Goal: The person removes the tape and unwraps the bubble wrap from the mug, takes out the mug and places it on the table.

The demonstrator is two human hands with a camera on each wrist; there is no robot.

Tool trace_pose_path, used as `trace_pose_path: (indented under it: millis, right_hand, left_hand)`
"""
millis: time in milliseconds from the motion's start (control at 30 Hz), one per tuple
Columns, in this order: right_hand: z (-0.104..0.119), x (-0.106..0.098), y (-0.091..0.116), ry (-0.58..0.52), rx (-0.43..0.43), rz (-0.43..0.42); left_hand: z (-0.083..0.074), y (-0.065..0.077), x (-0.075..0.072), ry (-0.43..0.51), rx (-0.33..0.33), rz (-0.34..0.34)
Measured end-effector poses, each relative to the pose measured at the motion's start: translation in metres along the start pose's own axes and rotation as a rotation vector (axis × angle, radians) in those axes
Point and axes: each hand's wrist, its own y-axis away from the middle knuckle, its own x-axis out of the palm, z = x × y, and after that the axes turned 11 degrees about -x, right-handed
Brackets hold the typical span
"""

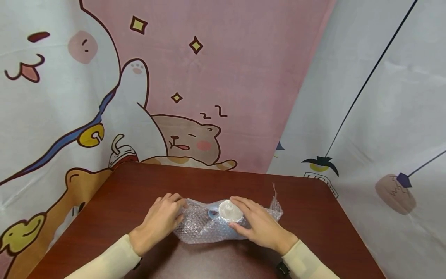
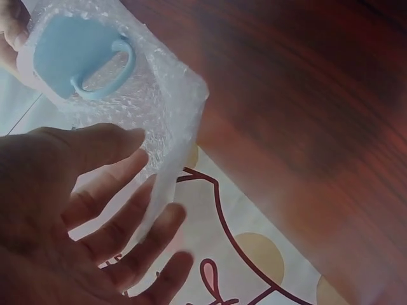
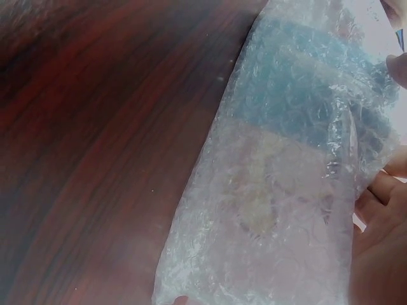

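Note:
A light blue mug (image 1: 230, 211) lies on a sheet of bubble wrap (image 1: 205, 226), its white round end facing up toward the head view. Its curved handle (image 2: 121, 73) shows plainly in the left wrist view. My right hand (image 1: 259, 224) grips the mug, thumb on the near side and fingers on the far side. In the right wrist view the blue mug (image 3: 305, 82) shows through the wrap's layer. At the wrap's left end is my left hand (image 1: 162, 217); its fingers are spread and loosely bent, touching the wrap's edge, with the thumb apart from them.
A dark red-brown wooden table (image 1: 167, 178) bears the work. A twisted tail of bubble wrap (image 1: 276, 207) sticks up past the right hand. Behind the table hangs a cartoon-printed cloth (image 1: 244, 77). A dark band (image 1: 283, 268) sits at the right wrist.

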Motion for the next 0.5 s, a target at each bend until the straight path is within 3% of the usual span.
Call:
trace_pose_path:
  millis: [333, 500]
  right_hand:
    - [0.001, -0.001, -0.001, -0.003, -0.006, 0.0]
    - [0.0, -0.001, 0.0, 0.003, -0.008, -0.005]
  left_hand:
    - [-0.01, -0.005, 0.0, 0.022, 0.053, -0.159]
    - [-0.021, -0.009, 0.001, 0.085, 0.08, -0.184]
